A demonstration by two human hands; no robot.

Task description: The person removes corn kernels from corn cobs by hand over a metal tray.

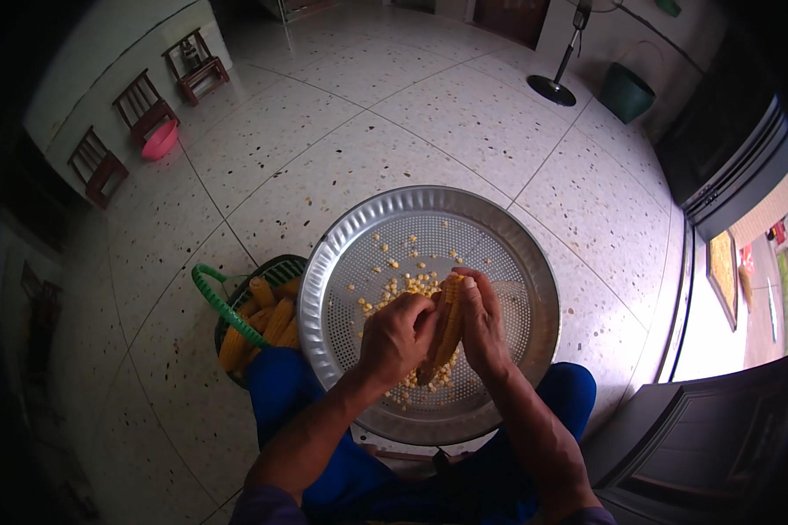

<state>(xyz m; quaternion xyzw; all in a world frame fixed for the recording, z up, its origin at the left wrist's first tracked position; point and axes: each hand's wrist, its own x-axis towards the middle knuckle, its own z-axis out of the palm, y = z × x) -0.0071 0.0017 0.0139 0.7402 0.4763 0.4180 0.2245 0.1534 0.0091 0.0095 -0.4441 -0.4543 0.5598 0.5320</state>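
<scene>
An ear of dried yellow corn (454, 321) is held upright-slanting between my hands, above a round perforated metal tray. My right hand (482, 321) grips it along its right side, thumb near the top end. My left hand (397, 335) is at its left side with curled fingers, against the cob; whether it grips the ear or something else is hidden. Loose corn kernels (422, 285) lie in the middle of the metal tray (427, 199), some scattered farther out. At the tray's left, a green plastic basket (291, 266) holds several ears of corn (279, 320).
Blue-trousered knees flank the tray. Small wooden chairs (146, 111) and a pink basin (161, 140) stand at the upper left. A fan's round base (551, 90) and a dark green bucket (627, 93) are at the upper right. An open doorway lies right, beside a dark door (696, 426).
</scene>
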